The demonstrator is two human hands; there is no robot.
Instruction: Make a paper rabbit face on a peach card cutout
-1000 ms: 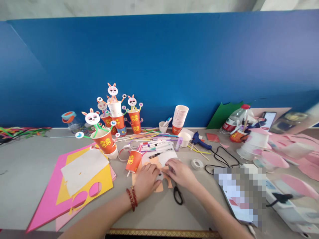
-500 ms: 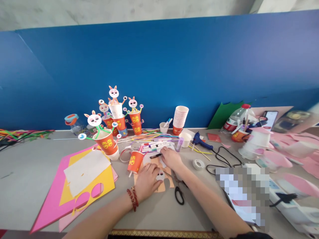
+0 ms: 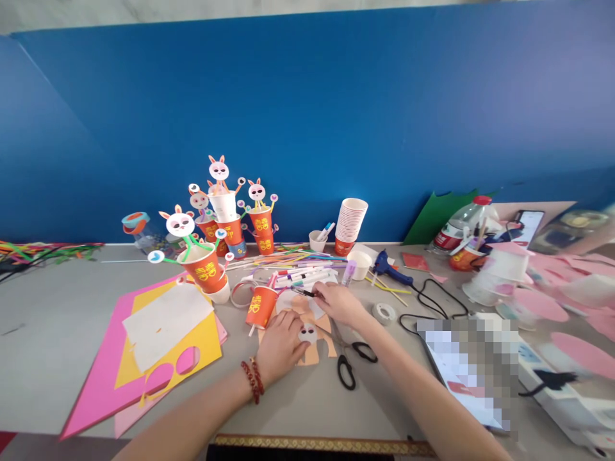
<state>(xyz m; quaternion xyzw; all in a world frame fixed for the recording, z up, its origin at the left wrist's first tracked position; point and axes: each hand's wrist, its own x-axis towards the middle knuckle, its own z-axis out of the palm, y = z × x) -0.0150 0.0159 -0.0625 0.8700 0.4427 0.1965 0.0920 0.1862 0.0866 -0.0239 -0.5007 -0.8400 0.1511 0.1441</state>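
My left hand (image 3: 280, 343), with a red bead bracelet at the wrist, rests with curled fingers on an orange paper cutout (image 3: 317, 339) that bears a small white rabbit face (image 3: 308, 333). My right hand (image 3: 339, 301) lies just beyond it, fingers closed on a black marker pen (image 3: 303, 292) that points left over white paper. An orange paper cup (image 3: 260, 307) stands tilted just left of the cutout. Black-handled scissors (image 3: 350, 360) lie open on the table below my right wrist.
Finished rabbit cups (image 3: 229, 221) stand at the back, beside a stack of cups (image 3: 350, 225). Pink and yellow sheets (image 3: 144, 352) lie to the left. Coloured markers and straws (image 3: 298, 269), a blue glue gun (image 3: 390, 269), a tape roll (image 3: 384, 312), a bottle (image 3: 456, 232) and pink scraps fill the right.
My right hand moved away from the cutout up to the pens and picked up the black marker. The scissors now lie uncovered. My left hand stayed on the cutout.
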